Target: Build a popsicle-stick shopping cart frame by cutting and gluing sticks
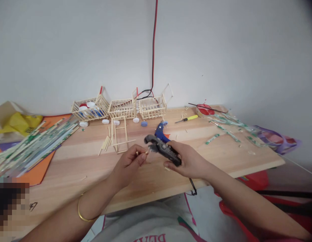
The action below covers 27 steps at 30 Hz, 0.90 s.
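Observation:
My right hand (190, 160) is wrapped round a black cutting plier (162, 148), its jaws pointing left. My left hand (129, 163) pinches a short wooden stick (145, 153) just in front of those jaws, above the wooden board (82, 161). A blue glue gun (161, 131) lies on the board right behind the plier. A flat stick frame (119, 134) lies behind my left hand, with loose sticks (105, 143) beside it.
Three small stick carts (120, 108) with bottle-cap wheels stand along the wall. A pile of wrapped sticks (32, 146) covers the left. A yellow screwdriver (187, 118), a red lid (205, 109) and torn wrappers (229, 126) lie at right. A red and black cable (153, 50) hangs down the wall.

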Each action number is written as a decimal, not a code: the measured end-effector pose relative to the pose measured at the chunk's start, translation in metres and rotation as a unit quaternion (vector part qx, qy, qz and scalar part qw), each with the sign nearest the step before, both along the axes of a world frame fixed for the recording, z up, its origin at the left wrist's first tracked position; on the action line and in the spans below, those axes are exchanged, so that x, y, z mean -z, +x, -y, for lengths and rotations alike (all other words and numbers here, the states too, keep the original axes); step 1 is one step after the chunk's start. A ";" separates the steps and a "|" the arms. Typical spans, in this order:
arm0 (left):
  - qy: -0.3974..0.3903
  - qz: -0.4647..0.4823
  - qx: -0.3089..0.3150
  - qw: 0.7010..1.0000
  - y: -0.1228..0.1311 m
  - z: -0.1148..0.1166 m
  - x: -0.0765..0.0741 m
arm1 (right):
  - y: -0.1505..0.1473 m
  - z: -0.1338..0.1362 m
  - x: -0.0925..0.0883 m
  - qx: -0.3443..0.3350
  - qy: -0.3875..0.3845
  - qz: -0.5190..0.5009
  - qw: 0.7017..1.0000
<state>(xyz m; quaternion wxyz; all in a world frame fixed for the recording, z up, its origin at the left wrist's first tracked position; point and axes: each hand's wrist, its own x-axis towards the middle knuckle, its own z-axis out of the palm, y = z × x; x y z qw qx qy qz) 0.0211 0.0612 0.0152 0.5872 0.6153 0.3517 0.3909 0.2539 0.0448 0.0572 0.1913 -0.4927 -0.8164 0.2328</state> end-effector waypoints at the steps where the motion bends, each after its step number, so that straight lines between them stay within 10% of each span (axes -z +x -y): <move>1: -0.007 0.006 -0.001 1.000 0.000 0.000 0.000 | -0.001 0.002 -0.001 -0.010 0.005 0.007 1.000; 27: 0.080 0.007 -0.030 0.996 -0.001 -0.001 -0.011 | -0.011 0.009 0.004 -0.019 0.049 0.071 0.996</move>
